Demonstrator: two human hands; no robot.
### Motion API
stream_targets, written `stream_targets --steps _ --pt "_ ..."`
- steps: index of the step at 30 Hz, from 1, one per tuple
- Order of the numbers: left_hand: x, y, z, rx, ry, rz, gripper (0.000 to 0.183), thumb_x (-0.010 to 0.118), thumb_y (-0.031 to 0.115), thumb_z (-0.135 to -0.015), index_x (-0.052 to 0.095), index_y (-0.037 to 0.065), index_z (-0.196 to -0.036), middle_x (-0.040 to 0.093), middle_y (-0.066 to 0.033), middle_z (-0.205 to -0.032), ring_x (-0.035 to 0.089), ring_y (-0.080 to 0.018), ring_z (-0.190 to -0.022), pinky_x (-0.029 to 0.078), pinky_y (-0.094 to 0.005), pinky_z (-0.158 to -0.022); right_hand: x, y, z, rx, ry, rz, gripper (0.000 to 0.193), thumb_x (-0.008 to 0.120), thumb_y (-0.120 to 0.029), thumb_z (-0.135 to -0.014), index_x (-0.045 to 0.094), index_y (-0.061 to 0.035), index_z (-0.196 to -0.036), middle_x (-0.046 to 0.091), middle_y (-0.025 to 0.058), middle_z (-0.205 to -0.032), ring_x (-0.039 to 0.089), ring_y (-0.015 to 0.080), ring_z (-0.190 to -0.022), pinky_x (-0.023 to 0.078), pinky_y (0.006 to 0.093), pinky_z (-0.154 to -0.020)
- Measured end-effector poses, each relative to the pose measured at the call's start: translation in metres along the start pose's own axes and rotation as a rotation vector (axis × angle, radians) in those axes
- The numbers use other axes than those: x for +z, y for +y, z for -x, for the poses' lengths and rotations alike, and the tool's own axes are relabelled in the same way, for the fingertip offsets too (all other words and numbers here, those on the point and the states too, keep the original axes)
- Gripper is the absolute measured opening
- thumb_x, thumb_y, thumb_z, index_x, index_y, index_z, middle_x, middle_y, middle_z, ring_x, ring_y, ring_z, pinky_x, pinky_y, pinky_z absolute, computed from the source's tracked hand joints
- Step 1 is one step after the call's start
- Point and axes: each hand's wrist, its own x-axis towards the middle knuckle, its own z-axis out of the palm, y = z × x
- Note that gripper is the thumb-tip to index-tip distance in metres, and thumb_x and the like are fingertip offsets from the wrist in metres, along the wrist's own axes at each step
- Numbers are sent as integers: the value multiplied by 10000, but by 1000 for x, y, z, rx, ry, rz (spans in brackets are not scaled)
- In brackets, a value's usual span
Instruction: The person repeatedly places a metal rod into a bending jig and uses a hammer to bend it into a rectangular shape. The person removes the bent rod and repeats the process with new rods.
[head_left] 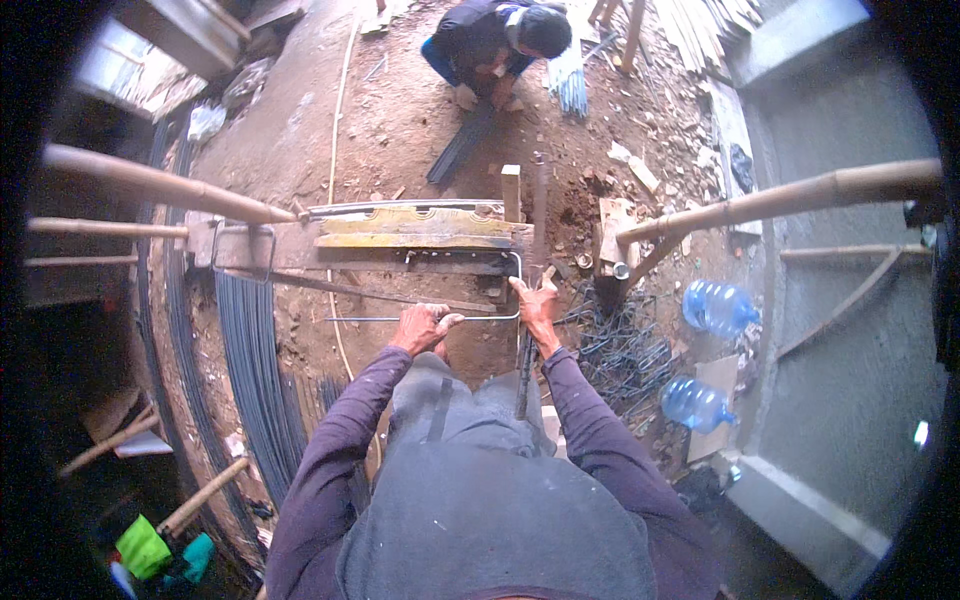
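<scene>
A thin steel rod (370, 319), bent into square corners at its right end, lies across the space in front of me. My left hand (425, 328) is closed round its long near side, thumb pointing right. My right hand (537, 302) is at the bent end, its thumb against the short upright side and the index finger stretched forward. Under and behind that hand runs a narrow rusty bar (540, 200); the palm hides part of it. Just beyond the rod stands a wooden bench (420, 232) with a worn yellow board and small pegs along its near edge.
Bundled steel rods (250, 345) lie to the left. Bent steel pieces (630, 350) are heaped at the right, near large blue water bottles (715, 308). Bamboo poles (790, 200) slant in from both sides. Ahead, another person (490, 50) crouches over dark bars (462, 142).
</scene>
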Motion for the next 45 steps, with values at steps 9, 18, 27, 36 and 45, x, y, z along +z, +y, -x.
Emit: stream_targets --steps 9,18,27,36,45 --pt "42 -30 -14 -53 -103 -135 449 598 520 -924 753 103 -984 722 -197 -949 697 -385 -902 532 -483 -767 -51 38 42 26 44 261 483 740 -358 -869 640 -46 -1224 717 246 -880 717 402 -834 548 462 -709" --pt "65 -19 -3 28 169 -280 446 606 510 -925 692 74 -881 700 -164 -879 656 -353 -900 453 -466 -814 -222 71 60 -76 -434 639 407 710 -180 -786 640 -18 -1153 698 234 -948 685 418 -921 539 464 -765" --pt "85 8 10 -51 304 -306 522 648 555 -870 720 52 -990 670 -186 -1053 598 -351 -1086 394 -509 -1013 -247 67 -26 -351 -602 770 351 686 -153 -756 643 -47 -1087 703 205 -963 680 415 -875 549 495 -747" --pt "92 24 10 -181 335 -342 560 631 582 -877 698 52 -1044 655 -169 -1134 570 -359 -1176 310 -525 -1145 -256 68 -89 -899 -457 960 245 715 -296 -842 577 -107 -916 549 92 -790 635 292 -710 510 435 -577" --pt "92 23 4 -175 306 -337 554 635 568 -880 692 37 -1028 661 -173 -1044 596 -363 -1103 352 -529 -1110 -222 85 -100 -960 -499 780 532 710 -94 -739 551 -52 -1245 585 137 -994 668 352 -774 561 433 -624"
